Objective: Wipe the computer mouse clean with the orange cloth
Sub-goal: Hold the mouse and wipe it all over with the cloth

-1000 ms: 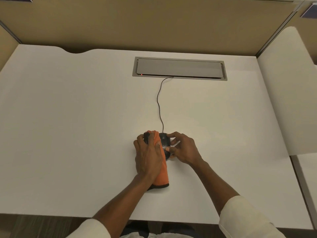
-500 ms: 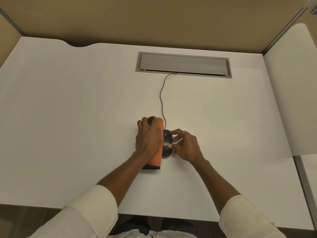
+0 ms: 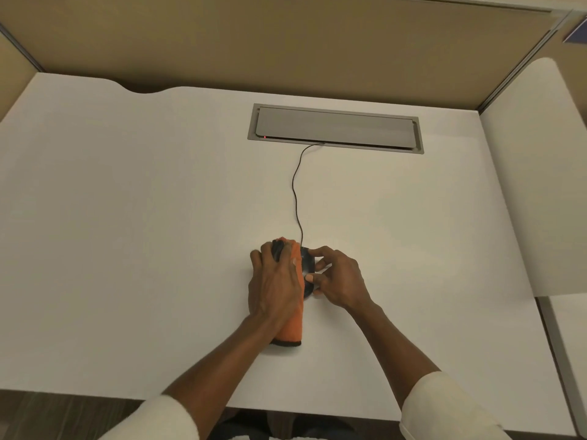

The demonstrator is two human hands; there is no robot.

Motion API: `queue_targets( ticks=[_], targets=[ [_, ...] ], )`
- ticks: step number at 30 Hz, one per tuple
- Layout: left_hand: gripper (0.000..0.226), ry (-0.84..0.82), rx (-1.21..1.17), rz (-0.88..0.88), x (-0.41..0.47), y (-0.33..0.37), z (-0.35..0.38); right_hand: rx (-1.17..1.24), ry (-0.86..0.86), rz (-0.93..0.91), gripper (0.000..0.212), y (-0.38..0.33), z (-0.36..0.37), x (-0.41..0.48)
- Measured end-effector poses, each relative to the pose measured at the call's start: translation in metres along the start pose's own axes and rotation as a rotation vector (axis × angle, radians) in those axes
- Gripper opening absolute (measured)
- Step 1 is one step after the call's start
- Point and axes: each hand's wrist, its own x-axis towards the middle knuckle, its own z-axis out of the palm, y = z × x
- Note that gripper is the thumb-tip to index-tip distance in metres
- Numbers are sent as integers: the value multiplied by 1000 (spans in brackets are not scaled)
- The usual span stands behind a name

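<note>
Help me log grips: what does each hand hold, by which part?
The right hand pinches the black computer mouse by its right side; the left hand holds the folded orange cloth from above, against the mouse's left side.

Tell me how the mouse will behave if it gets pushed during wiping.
The computer mouse looks small and smooth, so it would likely slide on the white desk; the right hand pinches its side, probably to steady it. Its thin cable lies slack, so it probably adds little resistance. Sitting low, it seems unlikely to tip.
</note>
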Motion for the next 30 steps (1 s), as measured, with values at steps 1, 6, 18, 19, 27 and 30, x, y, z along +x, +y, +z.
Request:
queue_targets(
  ticks=[1,6,18,19,27,30],
  targets=[
    [44,-9,6,3,11,-2,0,1,-5,4,47,0,0,0],
    [43,-65,-3,41,51,-11,-5,20,-6,26,47,-1,0,0],
    [54,37,-172,-128,-57,-8,14,39,6,38,48,1,4,-1],
    [56,30,-163,-114,-59,-6,14,39,4,33,48,2,4,0],
    [52,29,-63,33,-11,2,2,0,-10,16,45,-1,0,0],
    [43,-7,-1,72,23,-4,-1,5,-11,19,45,-2,0,-1]
  ],
)
